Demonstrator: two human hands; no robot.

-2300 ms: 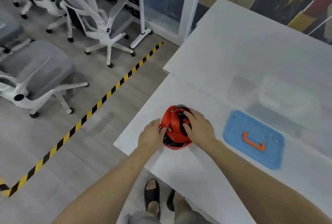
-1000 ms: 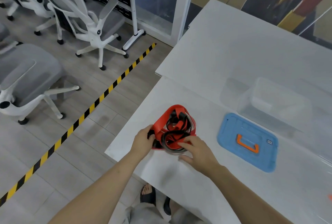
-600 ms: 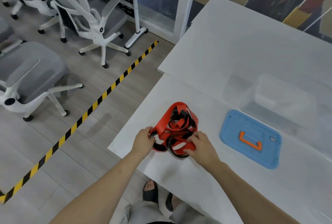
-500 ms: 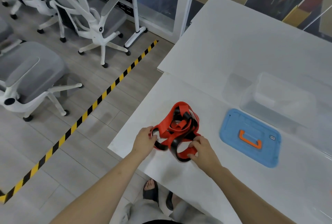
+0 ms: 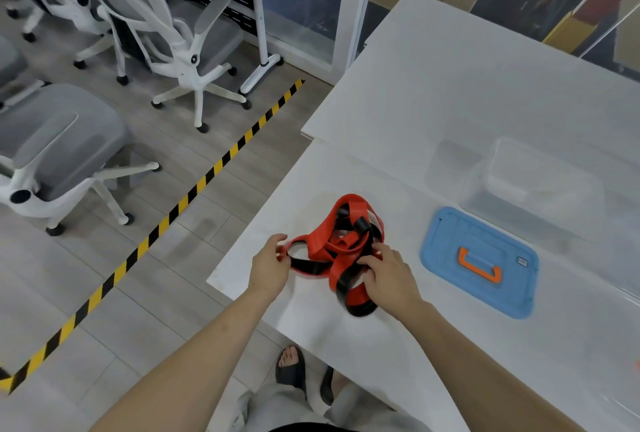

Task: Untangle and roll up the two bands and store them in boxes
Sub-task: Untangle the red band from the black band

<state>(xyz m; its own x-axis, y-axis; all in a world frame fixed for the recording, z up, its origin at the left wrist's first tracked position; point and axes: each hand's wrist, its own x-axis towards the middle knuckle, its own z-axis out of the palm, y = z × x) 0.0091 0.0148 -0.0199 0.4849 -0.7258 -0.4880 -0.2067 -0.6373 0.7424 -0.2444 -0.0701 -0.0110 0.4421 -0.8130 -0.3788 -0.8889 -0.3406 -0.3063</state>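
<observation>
The white table (image 5: 450, 92) runs under and beyond both hands. Out past the right hand, to its right, stands a clear box (image 5: 540, 189), open, and nearer that hand lies its blue lid (image 5: 446, 255) with an orange handle (image 5: 479, 268). Between the hands, on the tabletop, sit the bands: a wide flat red band (image 5: 322, 241) looped and twisted through a black band (image 5: 306, 263), knotted in a loose heap, one red and black loop trailing below the right hand's fingers. The right hand (image 5: 391, 276) curls its fingers over the heap's right side, gripping strands. The left hand (image 5: 270, 267) pinches the red loop's left end.
</observation>
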